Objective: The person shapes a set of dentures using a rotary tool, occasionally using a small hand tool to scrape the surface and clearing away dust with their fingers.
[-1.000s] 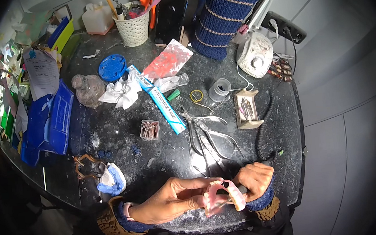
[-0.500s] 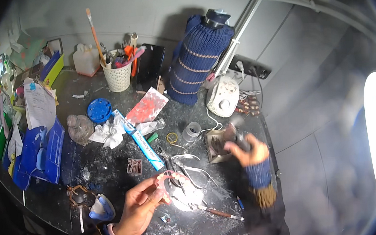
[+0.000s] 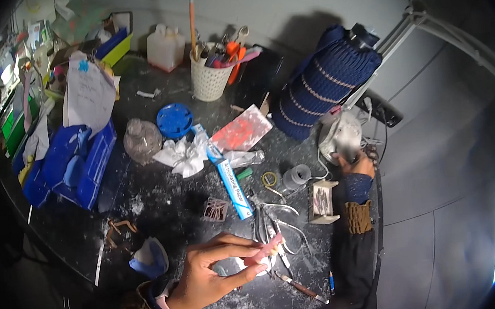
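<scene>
My left hand [image 3: 210,269] pinches a pink denture [image 3: 266,250] with pale teeth between thumb and fingers, turned nearly edge-on above the bench. Under it lie metal pliers [image 3: 290,236] in bright lamp light. Farther off to the right, my right hand [image 3: 360,168] is at the white control box [image 3: 333,129] with the knob. A blurred grey handpiece [image 3: 348,144] sticks up from its fingers and hides part of the box. Nearer than that hand stands a small open box of burs [image 3: 322,200]. A brown-handled knife [image 3: 301,287] lies close to the bench's front.
A blue-and-white paper box [image 3: 234,188] lies mid-bench, beside a clear cup [image 3: 296,177]. A blue tray [image 3: 78,169] and a blue-white cast [image 3: 149,258] are at left. Behind stand a white tool basket [image 3: 210,80] and a bottle in a navy knit cover [image 3: 323,83].
My right hand has moved away from the bur box, up to the control box. The left hand has tipped the denture from facing me to edge-on. The whole view has shifted.
</scene>
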Demonstrator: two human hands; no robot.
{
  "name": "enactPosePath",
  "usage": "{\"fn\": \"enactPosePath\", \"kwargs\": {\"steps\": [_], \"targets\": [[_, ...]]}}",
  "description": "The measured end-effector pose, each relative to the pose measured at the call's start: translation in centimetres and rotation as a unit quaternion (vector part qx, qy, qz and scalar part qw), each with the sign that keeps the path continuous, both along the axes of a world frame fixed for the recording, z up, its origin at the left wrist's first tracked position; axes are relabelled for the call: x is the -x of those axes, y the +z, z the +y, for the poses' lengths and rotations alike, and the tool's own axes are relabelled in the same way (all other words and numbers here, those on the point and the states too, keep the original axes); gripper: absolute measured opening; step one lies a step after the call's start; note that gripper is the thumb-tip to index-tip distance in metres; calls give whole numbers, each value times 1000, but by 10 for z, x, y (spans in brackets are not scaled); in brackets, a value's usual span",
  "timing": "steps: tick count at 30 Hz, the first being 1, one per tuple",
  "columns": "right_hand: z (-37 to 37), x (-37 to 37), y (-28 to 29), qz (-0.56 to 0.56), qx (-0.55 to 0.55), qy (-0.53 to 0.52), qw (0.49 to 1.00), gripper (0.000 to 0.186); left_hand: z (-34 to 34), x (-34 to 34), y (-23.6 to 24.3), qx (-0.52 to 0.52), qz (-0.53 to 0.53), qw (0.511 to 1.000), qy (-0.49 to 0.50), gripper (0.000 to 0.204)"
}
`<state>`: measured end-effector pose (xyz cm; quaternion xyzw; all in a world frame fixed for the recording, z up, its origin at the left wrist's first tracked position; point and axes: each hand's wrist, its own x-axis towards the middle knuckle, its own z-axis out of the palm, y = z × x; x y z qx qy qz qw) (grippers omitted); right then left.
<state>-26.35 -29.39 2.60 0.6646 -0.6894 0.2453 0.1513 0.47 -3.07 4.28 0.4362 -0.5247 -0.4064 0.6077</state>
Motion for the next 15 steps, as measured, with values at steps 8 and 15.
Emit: {"fn": "enactPosePath", "kwargs": {"steps": [8,15], "targets": [[90,-37,58,-156,-107,254,949,56,-4,1,-6,58,-27,998,0,15],[150,-75,46,-35,-45,528,847,71,2,2,-6,24,-37,999,21,10]]}}
